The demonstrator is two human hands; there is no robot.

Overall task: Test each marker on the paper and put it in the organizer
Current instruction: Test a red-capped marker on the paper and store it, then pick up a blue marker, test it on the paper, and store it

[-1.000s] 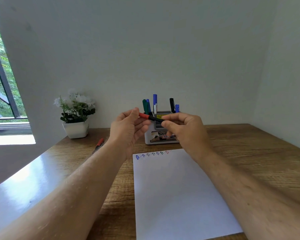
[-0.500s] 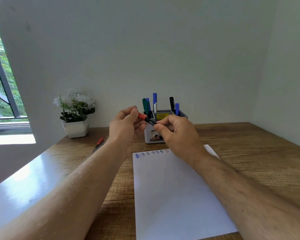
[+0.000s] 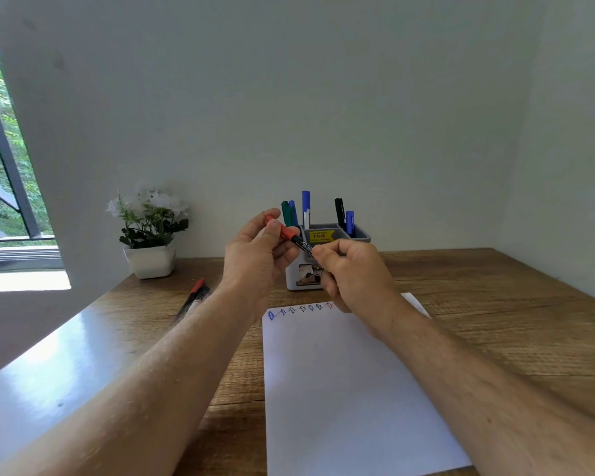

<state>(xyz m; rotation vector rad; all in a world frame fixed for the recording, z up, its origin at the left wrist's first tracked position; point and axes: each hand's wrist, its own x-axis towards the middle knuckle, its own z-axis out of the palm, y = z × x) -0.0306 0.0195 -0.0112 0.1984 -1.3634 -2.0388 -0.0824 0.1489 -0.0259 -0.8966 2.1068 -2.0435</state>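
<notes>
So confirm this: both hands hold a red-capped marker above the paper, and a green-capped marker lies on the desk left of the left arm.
Not quite. In the head view, the marker on the desk by the left arm has a red cap, not green. Both hands, left and right, do hold the red-capped marker above the paper.

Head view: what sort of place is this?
Probably a home or office desk in a room corner: a wooden desk against plain walls, a marker organizer, a potted plant and a window.

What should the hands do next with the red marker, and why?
Probably push the red cap fully on, then drop the marker in the organizer. A red test mark already ends the row on the paper, and both hands, left and right, hold it.
</notes>
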